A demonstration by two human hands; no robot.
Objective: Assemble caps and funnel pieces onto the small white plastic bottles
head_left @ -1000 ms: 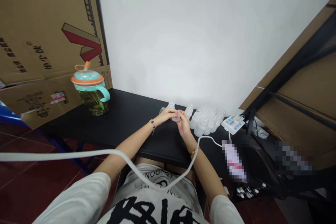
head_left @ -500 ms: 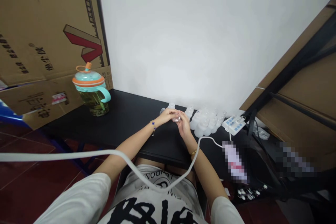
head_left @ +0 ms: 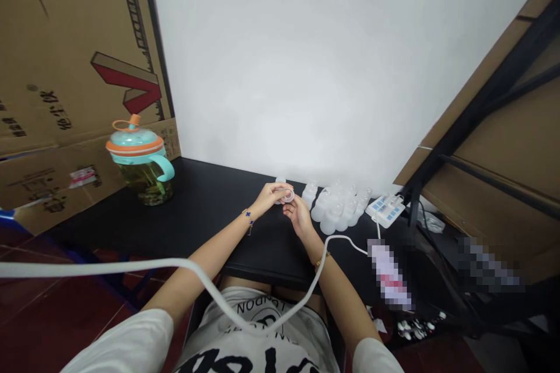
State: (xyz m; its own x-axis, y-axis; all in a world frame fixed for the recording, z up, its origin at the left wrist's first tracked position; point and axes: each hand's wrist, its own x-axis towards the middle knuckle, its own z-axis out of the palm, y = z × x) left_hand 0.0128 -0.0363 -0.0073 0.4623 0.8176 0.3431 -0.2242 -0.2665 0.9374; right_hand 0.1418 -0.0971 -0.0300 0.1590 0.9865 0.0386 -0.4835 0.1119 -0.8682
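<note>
A small clear round plastic piece with a ring-like rim (head_left: pixel 289 196) sits between my hands above the black table. My left hand (head_left: pixel 270 198) pinches it from the left, thumb and fingers closed. From the right, my right hand (head_left: pixel 300 217) meets its lower edge with curled fingers; how firmly they grip is partly hidden. Just behind my left hand, a translucent white bottle (head_left: pixel 280 179) is mostly covered. Another translucent bottle with a clear top (head_left: pixel 310 193) stands right of the hands, beside a cluster of similar bottles (head_left: pixel 335 213).
A power strip (head_left: pixel 385 210) lies right of the bottles. Its white cable (head_left: pixel 192 266) loops across in front of my arms. A lidded jug of greenish liquid (head_left: pixel 142 169) stands left, by large cardboard boxes (head_left: pixel 65 70). A white wall (head_left: pixel 284 70) closes off the back.
The clear piece has turned so its round rim now faces me more. My right hand's fingers have dropped lower and curled. The view has shifted slightly.
</note>
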